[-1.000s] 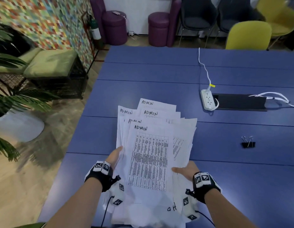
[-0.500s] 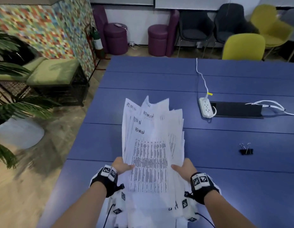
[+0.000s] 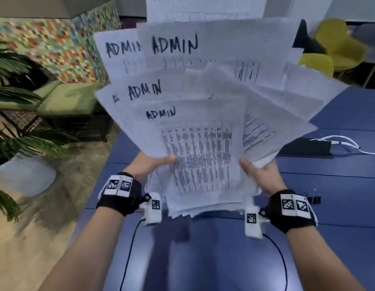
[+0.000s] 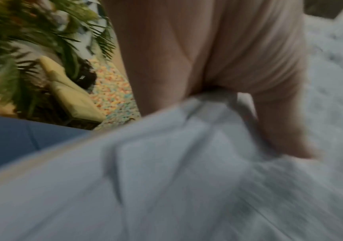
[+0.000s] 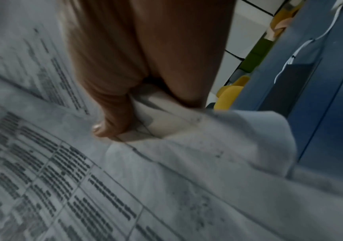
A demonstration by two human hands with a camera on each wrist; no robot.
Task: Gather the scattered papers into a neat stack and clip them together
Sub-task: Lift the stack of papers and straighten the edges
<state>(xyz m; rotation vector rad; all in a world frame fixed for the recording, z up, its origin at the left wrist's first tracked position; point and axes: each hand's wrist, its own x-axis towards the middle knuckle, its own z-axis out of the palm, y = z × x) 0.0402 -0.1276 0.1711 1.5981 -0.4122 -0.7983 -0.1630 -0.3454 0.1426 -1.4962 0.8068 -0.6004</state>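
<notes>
Near edge: both forearms w/ black wrist straps carrying marker tags. L hand [image 3: 149,164] grips the papers [image 3: 200,131] at their lower left; thumb on the front sheet, fingers hidden behind. L wrist view is blurred but shows sheets pinched btwn thumb and palm. R hand [image 3: 261,175] grips the lower right edge the same way; R wrist view shows the thumb pressed onto a printed table sheet, fingers curled behind the bundle.

Papers: held up off the bench [image 3: 224,259], tilted toward the head cam, fanned out unevenly. Edges not aligned; several sheets carry "ADMIN" handwritten at top, front sheet has a dense printed table. Far sheets spread right and upward, blocking most of the mid scene.

Binder clip [image 3: 312,197]: black, lying on the bench just right of the R wrist, apart from the papers.

Farther right on the bench: black rectangular panel [image 3: 308,148] w/ white cable [image 3: 340,141] over it.

Far: yellow chairs [image 3: 340,45] behind the bench at right. Left: potted plant [image 3: 18,143], green cushioned seat [image 3: 62,97], multicolour tiled wall [image 3: 45,49].
</notes>
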